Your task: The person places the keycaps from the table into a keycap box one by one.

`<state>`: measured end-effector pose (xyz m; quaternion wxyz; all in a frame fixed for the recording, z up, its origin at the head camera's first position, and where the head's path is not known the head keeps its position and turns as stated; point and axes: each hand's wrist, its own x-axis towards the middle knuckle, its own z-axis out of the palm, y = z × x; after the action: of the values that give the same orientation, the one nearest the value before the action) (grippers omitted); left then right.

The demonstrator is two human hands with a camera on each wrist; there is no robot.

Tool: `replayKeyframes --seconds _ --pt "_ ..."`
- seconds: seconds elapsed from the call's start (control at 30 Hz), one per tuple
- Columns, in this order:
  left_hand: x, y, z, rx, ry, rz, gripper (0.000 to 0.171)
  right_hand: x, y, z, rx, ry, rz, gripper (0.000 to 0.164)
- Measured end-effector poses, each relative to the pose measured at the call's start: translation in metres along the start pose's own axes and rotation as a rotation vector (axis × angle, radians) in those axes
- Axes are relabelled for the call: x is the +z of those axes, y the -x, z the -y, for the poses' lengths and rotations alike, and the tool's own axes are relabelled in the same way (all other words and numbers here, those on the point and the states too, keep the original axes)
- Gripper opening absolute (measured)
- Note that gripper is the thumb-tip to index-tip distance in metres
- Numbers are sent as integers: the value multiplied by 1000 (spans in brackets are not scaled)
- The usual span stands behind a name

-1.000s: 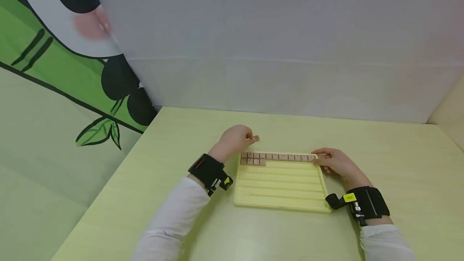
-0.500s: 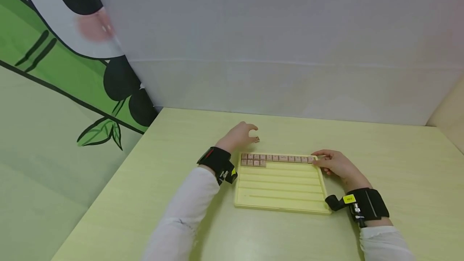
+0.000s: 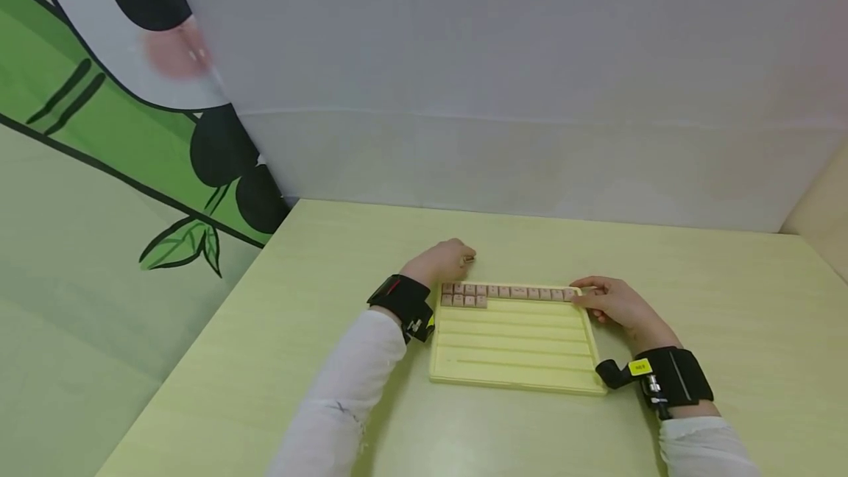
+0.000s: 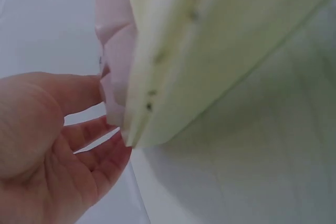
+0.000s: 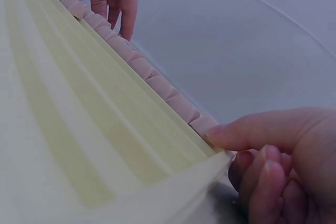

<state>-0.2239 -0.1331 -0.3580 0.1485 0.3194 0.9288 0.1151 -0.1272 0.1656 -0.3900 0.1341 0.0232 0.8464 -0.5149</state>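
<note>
A pale yellow ridged tray (image 3: 517, 348) lies on the table, bearing a full top row of pinkish keycaps (image 3: 520, 292) and a short second row at its left. Just beyond the tray's far left corner, my left hand (image 3: 439, 262) pinches a small loose keycap (image 3: 468, 259) between thumb and fingers. That keycap is hidden in the left wrist view, where the tray's side covers the fingertips. My right hand (image 3: 616, 304) grips the tray's far right corner. Its thumb (image 5: 226, 136) presses by the end keycap (image 5: 203, 124), with the other fingers curled beside the tray's edge.
The light yellow tabletop (image 3: 298, 271) spreads around the tray. A whitish fabric backdrop (image 3: 517, 94) stands behind it, with a cartoon panel (image 3: 99, 94) at the left. Black camera straps sit on both wrists (image 3: 400, 300).
My left hand's fingers were spread above the loose keycap half a second ago and have now closed down on it. The right hand and the tray have stayed in place.
</note>
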Motion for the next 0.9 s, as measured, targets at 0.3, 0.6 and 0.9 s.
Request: replayKeyframes --seconds 0.3,0.6,0.9 --pt "0 2 -3 -41 -7 -89 21 1 -1 -2 7 -16 -1 54" --pt "1 2 -3 -89 15 -109 20 -1 -2 -2 -2 -15 5 55" --pt "-12 12 1 -58 109 -150 17 -2 -3 1 -13 -3 -2 53"
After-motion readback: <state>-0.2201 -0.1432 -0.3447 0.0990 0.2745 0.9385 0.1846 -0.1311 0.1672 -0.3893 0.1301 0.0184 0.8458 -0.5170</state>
